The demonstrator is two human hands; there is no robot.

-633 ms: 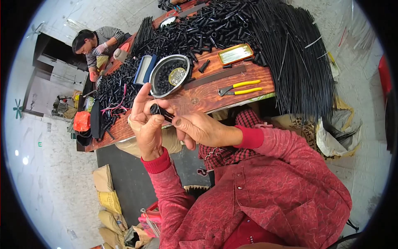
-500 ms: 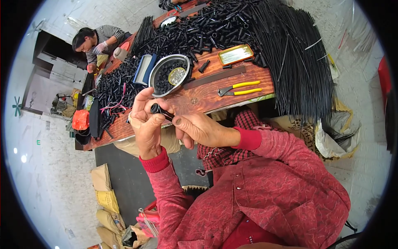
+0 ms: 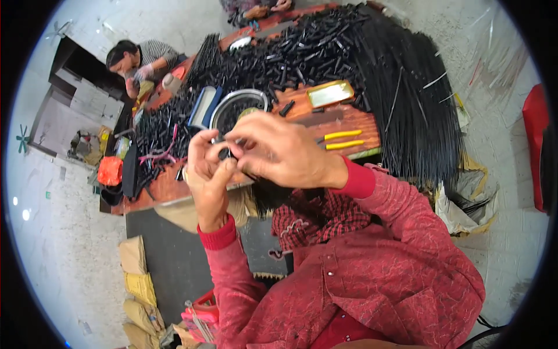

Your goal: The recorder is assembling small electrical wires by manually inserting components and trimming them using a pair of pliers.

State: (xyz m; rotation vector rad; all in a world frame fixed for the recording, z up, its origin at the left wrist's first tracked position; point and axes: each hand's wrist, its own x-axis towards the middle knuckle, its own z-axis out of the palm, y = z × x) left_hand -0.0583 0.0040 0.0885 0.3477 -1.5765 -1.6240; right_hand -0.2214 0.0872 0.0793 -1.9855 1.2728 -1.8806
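In front of my chest, above the table's near edge, my left hand (image 3: 204,177) grips a short black tube (image 3: 225,153) between thumb and fingers. The tube's round open end shows; the rest is hidden by fingers. Bent over it from the right is my right hand (image 3: 288,152), fingers pinched together close to the tube's end. A small dark bit shows by its fingertips, too blurred to name. Just beyond the hands stands a round metal bowl (image 3: 264,100), partly covered by my right hand. Pliers with yellow handles (image 3: 343,135) lie right of it.
Black tubes (image 3: 302,55) are heaped across the wooden table (image 3: 285,93), with long black strands (image 3: 407,110) on the right. A yellow-rimmed tin (image 3: 329,93) and a blue-and-white tray (image 3: 205,107) lie nearby. One co-worker (image 3: 145,64) sits far left; another person's hands (image 3: 267,9) show at the top.
My right hand has left the tube's lower end and come up over its open end, fingers pinched. The tube stays in my left hand. Another person's hands have come into view at the top.
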